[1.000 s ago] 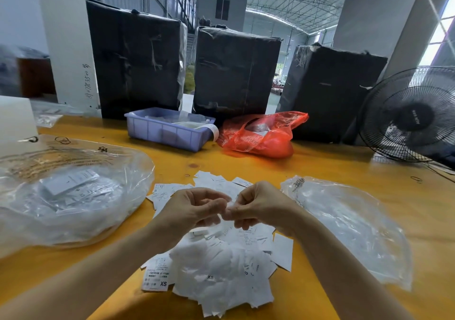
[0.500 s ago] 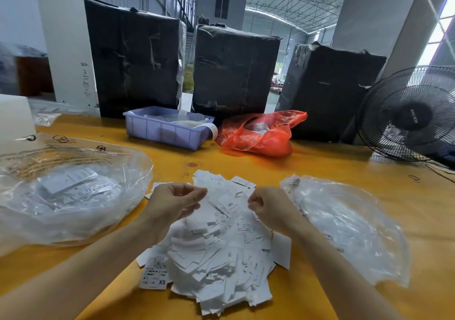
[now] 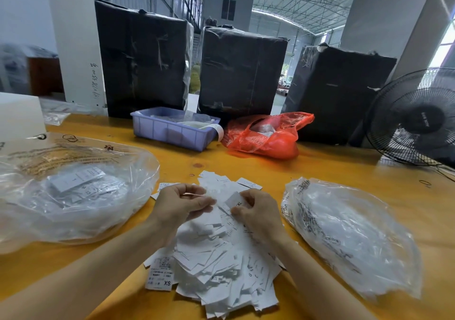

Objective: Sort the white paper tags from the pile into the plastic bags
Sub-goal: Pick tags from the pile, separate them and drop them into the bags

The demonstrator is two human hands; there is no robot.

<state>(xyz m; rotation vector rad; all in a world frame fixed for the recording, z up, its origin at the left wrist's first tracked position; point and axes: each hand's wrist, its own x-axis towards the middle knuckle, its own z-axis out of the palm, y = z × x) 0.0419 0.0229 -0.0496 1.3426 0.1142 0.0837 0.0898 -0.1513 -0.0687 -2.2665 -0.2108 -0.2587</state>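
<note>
Spreading across the whole lower frame is your yellow table (image 3: 344, 171). At left lies the big clear plastic bag (image 3: 73, 196) with tags inside; at right the second clear bag (image 3: 352, 240). Between them, at lower centre, sits the pile of white paper tags (image 3: 216, 265). Your left hand (image 3: 179, 204) has curled fingers that pinch a thin tag. Your right hand (image 3: 261, 211) grips a tag marked XL (image 3: 235, 200), just above the pile.
</note>
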